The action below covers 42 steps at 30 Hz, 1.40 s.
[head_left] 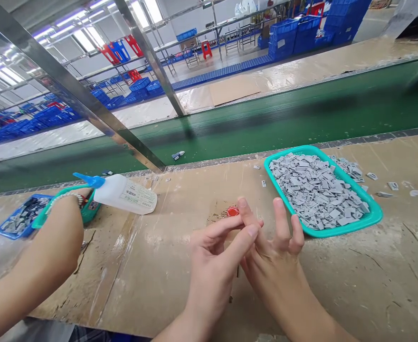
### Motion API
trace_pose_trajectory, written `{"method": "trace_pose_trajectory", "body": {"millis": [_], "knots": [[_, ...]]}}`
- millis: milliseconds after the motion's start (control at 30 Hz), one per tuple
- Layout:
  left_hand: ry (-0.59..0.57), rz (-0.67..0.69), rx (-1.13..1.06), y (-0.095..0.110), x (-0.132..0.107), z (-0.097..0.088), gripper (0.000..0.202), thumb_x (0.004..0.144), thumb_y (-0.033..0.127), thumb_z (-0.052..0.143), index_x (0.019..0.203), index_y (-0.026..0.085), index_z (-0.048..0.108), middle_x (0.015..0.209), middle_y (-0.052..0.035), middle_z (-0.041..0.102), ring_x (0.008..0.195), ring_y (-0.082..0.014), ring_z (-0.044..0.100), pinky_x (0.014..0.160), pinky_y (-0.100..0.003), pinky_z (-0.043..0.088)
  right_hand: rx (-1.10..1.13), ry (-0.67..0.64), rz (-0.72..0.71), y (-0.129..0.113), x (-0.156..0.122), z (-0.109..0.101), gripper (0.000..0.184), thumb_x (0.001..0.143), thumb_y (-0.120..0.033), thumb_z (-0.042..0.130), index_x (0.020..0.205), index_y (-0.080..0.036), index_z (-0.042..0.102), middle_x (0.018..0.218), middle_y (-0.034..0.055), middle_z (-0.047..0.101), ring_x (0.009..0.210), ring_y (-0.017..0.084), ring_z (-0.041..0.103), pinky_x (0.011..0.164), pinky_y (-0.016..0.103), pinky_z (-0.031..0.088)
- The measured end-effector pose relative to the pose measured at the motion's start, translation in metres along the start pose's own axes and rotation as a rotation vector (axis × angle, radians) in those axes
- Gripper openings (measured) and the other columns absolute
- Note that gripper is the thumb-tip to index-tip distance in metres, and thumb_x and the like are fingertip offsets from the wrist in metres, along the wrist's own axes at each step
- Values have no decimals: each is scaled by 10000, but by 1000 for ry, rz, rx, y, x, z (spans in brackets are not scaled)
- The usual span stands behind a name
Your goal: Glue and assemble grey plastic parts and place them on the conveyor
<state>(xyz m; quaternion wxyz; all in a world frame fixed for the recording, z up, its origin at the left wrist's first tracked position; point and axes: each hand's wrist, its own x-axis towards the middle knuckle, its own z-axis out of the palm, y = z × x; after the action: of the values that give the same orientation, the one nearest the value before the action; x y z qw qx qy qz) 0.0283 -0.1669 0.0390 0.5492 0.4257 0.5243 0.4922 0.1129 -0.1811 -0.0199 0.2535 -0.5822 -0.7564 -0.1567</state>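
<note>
Left hand [211, 270] narrow in a pinch, hold unclear; right hand [276, 251] spread wide, holding nothing visible. Red piece [232, 211] lay just past both at 12 o'clock; something that small wanted a fine, steady fingertip pinch. Tray [337, 230] of grey tags [316, 192] at 1 o'clock on worn desk [337, 280]; green conveyor [266, 118] beyond, blue crates [294, 38] across room.

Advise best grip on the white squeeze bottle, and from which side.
Grip the white squeeze bottle around its wide body, coming from the near side. It lies on the workbench with its length running sideways, so the body is probably the easiest hold. Avoid the thin blue nozzle, angled up and left.
</note>
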Motion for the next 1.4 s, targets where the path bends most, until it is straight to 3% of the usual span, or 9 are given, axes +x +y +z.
{"method": "trace_pose_trajectory", "body": {"millis": [300,500,800,1000,1233,1400], "knots": [[-15,49,55,-4,-4,-8,194,727,230,694,917,244,729,911,-40,728,879,-253,667,866,-385,502,25,12,14,-5,0,0,404,783,-145,544,1170,-241,607,1536,-35,135,1359,423,114,1002,597,251],[53,34,58,-2,-1,-1,95,706,227,707,796,217,734,841,-46,736,884,-258,670,838,-355,507,54,6,16,-4,-1,1,421,781,-136,535,1183,-247,593,1531,-35,165,1366,415,85,1016,600,231],[-25,37,14,-4,0,-5,39,764,213,666,779,227,699,783,-7,708,883,-204,654,805,-279,490,36,15,20,-4,0,-1,389,780,-135,531,1146,-237,616,1530,-60,157,1362,423,90,1011,596,243],[-72,82,-80,-8,-1,-8,146,846,269,563,811,227,698,827,-21,706,808,-187,648,768,-292,493,2,-4,14,-3,1,-1,379,796,-191,559,1167,-251,606,1534,-65,133,1355,431,103,1003,588,257],[-39,78,-14,-7,0,-5,79,776,235,648,845,229,687,834,-19,708,859,-208,654,832,-313,477,33,12,24,-4,1,1,381,794,-157,546,1154,-261,616,1526,-68,171,1355,424,119,996,589,271],[-17,31,73,-4,3,-3,83,719,242,704,753,196,644,779,-27,687,807,-205,644,768,-299,478,53,35,15,-3,0,3,427,778,-136,564,1180,-273,600,1520,-75,190,1354,415,133,998,580,277]]}}
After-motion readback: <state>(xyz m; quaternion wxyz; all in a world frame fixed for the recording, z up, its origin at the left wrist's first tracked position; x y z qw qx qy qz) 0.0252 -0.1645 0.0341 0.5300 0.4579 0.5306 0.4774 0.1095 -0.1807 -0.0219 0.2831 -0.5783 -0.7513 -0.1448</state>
